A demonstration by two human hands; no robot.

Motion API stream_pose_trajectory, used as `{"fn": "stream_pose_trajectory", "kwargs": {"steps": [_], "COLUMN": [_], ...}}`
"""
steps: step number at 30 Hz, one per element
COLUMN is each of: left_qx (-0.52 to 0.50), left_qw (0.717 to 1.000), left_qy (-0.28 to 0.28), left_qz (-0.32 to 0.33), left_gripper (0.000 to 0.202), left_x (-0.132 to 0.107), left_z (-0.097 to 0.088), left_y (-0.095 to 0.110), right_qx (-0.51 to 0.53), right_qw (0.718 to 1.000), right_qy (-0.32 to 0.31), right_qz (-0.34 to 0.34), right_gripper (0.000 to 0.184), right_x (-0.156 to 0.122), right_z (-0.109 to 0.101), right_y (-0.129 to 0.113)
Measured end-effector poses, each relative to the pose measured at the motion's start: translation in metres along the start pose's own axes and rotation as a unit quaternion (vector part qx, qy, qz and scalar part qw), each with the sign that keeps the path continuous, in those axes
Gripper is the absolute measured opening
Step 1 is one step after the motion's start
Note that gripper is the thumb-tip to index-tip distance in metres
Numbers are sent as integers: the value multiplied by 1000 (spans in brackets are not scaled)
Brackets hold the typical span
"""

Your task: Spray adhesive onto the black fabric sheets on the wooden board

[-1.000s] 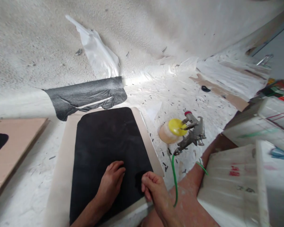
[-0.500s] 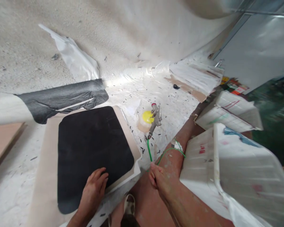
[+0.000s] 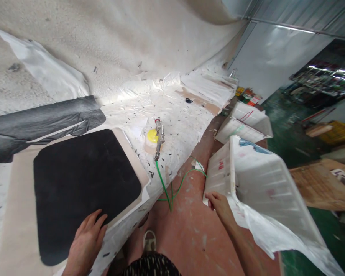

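Observation:
My left hand (image 3: 88, 238) rests on the front edge of a black sheet with rounded corners (image 3: 86, 191), its fingers stretched out. The sheet lies flat on a larger beige sheet (image 3: 18, 214). Curled loosely, my right hand (image 3: 217, 203) is in front of a white plastic bin (image 3: 220, 172), with nothing visible in it; I cannot tell whether it touches the bin. A spray gun (image 3: 159, 140) leans against a clear tub with a yellow lid or contents (image 3: 151, 136) on the table. From the gun, a green hose (image 3: 162, 178) hangs over the table edge.
Dark scraps lie scattered over the white-covered table (image 3: 126, 119). A grey-black sheet (image 3: 51, 115) lies along the back left. Beyond the large bin stands another white bin (image 3: 244, 119). White plastic film (image 3: 264, 226) hangs off the nearer bin. Reddish floor (image 3: 186, 234) runs between table and bins.
The view has swung right. My right hand has moved away from the green hose towards the bin, and the hose now hangs down freely. My left hand stays on the black sheet.

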State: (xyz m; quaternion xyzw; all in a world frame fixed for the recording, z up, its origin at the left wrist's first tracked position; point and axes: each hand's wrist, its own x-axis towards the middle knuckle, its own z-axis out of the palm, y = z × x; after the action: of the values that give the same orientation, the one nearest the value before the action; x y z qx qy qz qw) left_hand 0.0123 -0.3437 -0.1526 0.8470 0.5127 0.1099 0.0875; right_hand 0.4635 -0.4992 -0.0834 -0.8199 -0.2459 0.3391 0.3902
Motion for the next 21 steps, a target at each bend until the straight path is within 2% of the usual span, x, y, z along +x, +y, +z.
{"fn": "stream_pose_trajectory", "kwargs": {"steps": [3,9,11,15,17,19,21], "left_qx": [9,13,12,17,16,10,-14], "left_qw": [1000,1000,1000,999,999,1000,999], "left_qy": [-8,-15,-15,-10,-6,9,29], "left_qz": [-2,-13,-16,-26,-29,-26,0], "left_gripper": [45,48,47,45,45,43,38], "left_x": [1,4,4,4,4,6,11], "left_z": [-1,-1,0,2,0,-4,-11], "left_y": [3,8,8,8,10,19,38], "right_qx": [32,168,185,192,203,232,271], "right_qw": [999,977,972,972,969,959,941], "right_qy": [-1,-111,-120,-111,-117,-142,-188], "right_qz": [29,77,82,75,74,78,79], "right_gripper": [49,71,71,52,50,54,61], "right_x": [1,-1,0,6,7,5,1], "right_z": [-2,-5,-6,-4,-1,3,7], "right_y": [0,0,3,8,5,-3,-16]}}
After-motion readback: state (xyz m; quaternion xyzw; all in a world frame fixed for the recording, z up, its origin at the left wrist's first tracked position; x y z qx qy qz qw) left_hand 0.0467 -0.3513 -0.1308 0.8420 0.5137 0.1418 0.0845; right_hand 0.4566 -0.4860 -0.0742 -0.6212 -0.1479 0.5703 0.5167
